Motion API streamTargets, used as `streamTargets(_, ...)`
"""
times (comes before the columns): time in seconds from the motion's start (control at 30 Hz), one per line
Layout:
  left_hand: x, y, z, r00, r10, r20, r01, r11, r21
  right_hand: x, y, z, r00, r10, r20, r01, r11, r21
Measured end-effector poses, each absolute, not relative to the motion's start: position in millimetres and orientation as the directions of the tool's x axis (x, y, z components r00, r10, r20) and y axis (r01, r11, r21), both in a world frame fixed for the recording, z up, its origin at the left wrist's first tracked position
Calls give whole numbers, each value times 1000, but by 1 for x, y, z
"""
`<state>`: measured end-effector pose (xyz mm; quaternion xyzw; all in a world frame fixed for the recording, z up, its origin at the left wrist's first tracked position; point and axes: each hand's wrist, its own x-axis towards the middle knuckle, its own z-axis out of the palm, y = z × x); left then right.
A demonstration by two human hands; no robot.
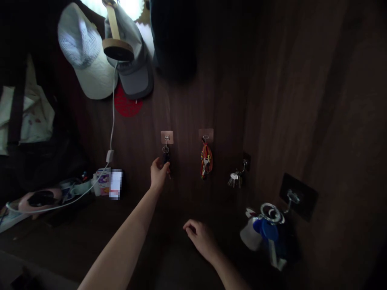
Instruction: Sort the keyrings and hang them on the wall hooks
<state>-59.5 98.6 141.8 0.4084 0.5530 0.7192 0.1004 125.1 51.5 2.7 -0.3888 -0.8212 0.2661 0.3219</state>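
Observation:
A dark key fob (166,156) on a metal ring (165,149) hangs from a hook on a copper-coloured adhesive plate (167,137). My left hand (159,174) reaches up to it, with fingers and thumb closed around its lower part; a small reddish piece shows below the thumb. My right hand (200,238) is held lower down over the dark shelf, its fingers loosely curled and nothing visible in them. To the right of my left hand, keys on a red and yellow cord (206,160) hang from a second hook.
Farther right hang a small key bunch (234,178) and a larger one with blue tags (269,229). Caps (96,78) and a lamp (117,48) are at upper left. A white cable (113,117) runs down to the shelf, near small boxes (104,181) and a bag (36,112).

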Motion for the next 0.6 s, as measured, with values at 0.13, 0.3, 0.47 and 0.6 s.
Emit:
streamTargets(0.13, -61, 131, 167, -679, 494, 543, 549, -148, 822, 126, 53, 6, -491, 824, 284, 478, 527, -702)
streamTargets(0.3, -59, 143, 173, -725, 495, 478, 513, -74, 855, 124, 60, 4, -484, 832, 270, 498, 516, -697)
streamTargets(0.47, -67, 134, 179, -655, 584, 478, 481, -166, 861, 123, 63, 4, -493, 828, 268, 494, 520, -697)
streamTargets(0.6, -72, 126, 186, -578, 690, 435, 372, -252, 894, 124, 62, 6, -485, 834, 261, 508, 512, -693)
